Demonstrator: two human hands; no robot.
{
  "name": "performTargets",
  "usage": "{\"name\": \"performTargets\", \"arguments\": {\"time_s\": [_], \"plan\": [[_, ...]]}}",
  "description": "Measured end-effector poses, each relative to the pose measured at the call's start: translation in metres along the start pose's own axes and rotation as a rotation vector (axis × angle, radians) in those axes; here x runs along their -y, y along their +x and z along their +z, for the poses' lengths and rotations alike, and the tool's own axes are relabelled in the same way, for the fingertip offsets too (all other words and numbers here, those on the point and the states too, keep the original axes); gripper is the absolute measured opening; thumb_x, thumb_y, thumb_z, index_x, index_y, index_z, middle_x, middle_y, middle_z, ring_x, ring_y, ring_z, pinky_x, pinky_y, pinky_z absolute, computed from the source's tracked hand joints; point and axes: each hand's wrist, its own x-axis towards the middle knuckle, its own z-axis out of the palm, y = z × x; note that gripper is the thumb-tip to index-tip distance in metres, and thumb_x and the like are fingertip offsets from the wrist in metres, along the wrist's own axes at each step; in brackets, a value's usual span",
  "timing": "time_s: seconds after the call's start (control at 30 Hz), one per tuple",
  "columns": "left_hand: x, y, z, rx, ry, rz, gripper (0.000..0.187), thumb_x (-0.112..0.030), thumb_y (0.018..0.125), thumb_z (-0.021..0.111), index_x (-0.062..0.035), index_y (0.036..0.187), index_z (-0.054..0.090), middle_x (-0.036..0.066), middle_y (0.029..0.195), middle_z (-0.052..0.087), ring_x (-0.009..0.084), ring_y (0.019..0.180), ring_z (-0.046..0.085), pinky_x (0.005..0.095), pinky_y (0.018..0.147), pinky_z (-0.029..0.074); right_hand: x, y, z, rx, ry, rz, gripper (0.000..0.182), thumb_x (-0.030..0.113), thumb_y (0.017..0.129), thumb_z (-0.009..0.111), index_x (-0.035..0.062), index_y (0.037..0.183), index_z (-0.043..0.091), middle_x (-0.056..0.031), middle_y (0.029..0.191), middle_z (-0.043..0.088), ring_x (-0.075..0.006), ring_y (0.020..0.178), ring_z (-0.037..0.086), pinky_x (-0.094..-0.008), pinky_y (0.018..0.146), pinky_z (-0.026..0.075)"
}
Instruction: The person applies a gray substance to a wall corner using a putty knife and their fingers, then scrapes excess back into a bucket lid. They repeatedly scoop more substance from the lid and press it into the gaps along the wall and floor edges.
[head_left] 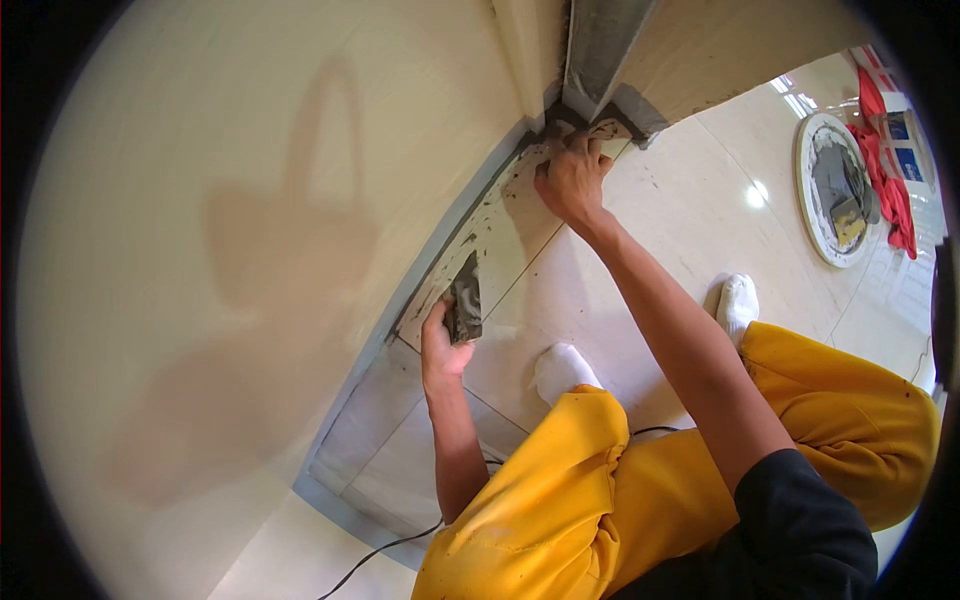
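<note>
My left hand (pixel 445 345) is closed round a flat grey tool (pixel 465 302) smeared with mortar, close to the wall base. Farther up, my right hand (pixel 575 180) reaches down to the floor at the corner by the metal door frame (pixel 603 45); its fingers are bent, and whatever is under the fingertips is hidden. Dark mortar smears mark the floor tile (pixel 500 225) between the hands. A grey strip (pixel 450 205) runs along the foot of the cream wall (pixel 250 250).
A round white tray (pixel 808 190) at the right holds grey mortar and a yellowish block (pixel 848 220). Beside it lies a red cloth (pixel 893 200) near a white bucket (pixel 915 150). A black cable (pixel 375 553) crosses the lower floor. My white-socked feet rest on the tiles.
</note>
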Motion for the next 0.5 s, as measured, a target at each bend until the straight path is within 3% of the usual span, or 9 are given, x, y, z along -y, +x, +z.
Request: {"name": "performTargets", "arguments": {"time_s": [0.17,0.23,0.27,0.4,0.47,0.5], "plan": [[0.001,-0.004,0.005,0.001,0.003,0.015,0.016,-0.021,0.080,0.045,-0.0072,0.084,0.052,0.002,0.065,0.050,0.0130,0.048,0.043,0.0245,0.039,0.029,0.018,-0.014,-0.001,0.079,-0.022,0.006,0.051,0.012,0.066,0.052,0.0050,0.116,0.044,-0.0194,0.100,0.045,-0.0330,0.096,0.040,-0.0463,0.079,0.030],[0.002,-0.003,0.003,0.016,-0.005,0.010,0.016,-0.021,0.081,0.045,-0.0070,0.083,0.052,0.002,0.066,0.050,0.0131,0.049,0.043,0.0245,0.039,0.029,0.027,-0.022,0.002,0.001,0.088,-0.023,0.044,0.015,0.063,0.055,-0.0018,0.104,0.052,-0.0158,0.095,0.046,-0.0307,0.090,0.040,-0.0445,0.076,0.029],[0.003,-0.001,0.001,0.015,-0.009,0.016,0.016,-0.021,0.081,0.045,-0.0070,0.083,0.052,0.002,0.066,0.050,0.0131,0.049,0.043,0.0245,0.039,0.029,0.030,-0.026,-0.002,0.065,0.107,-0.040,0.043,0.014,0.063,0.055,-0.0012,0.103,0.053,-0.0154,0.094,0.047,-0.0305,0.091,0.040,-0.0442,0.077,0.028],[0.004,-0.009,0.006,-0.026,0.011,0.032,0.017,-0.022,0.081,0.043,-0.0076,0.081,0.052,0.002,0.066,0.051,0.0135,0.049,0.043,0.0246,0.039,0.030,0.037,-0.046,-0.037,0.143,0.221,-0.174,0.045,0.012,0.063,0.055,-0.0016,0.105,0.052,-0.0157,0.091,0.048,-0.0310,0.088,0.042,-0.0424,0.076,0.031],[0.008,-0.014,0.016,-0.041,-0.008,0.027,0.017,-0.022,0.081,0.042,-0.0078,0.081,0.051,0.002,0.066,0.051,0.0137,0.049,0.043,0.0247,0.039,0.030,0.034,-0.054,-0.069,0.536,0.496,-0.276,0.049,0.009,0.062,0.054,0.0005,0.109,0.050,-0.0162,0.089,0.049,-0.0312,0.084,0.044,-0.0396,0.075,0.034],[0.014,-0.016,0.018,-0.042,0.000,-0.007,0.017,-0.021,0.081,0.041,-0.0076,0.081,0.051,0.003,0.065,0.050,0.0136,0.049,0.043,0.0245,0.039,0.030,0.031,-0.063,-0.079,0.543,0.493,-0.298,0.049,0.009,0.062,0.054,0.0005,0.109,0.050,-0.0162,0.089,0.049,-0.0312,0.084,0.044,-0.0396,0.075,0.034]]}}
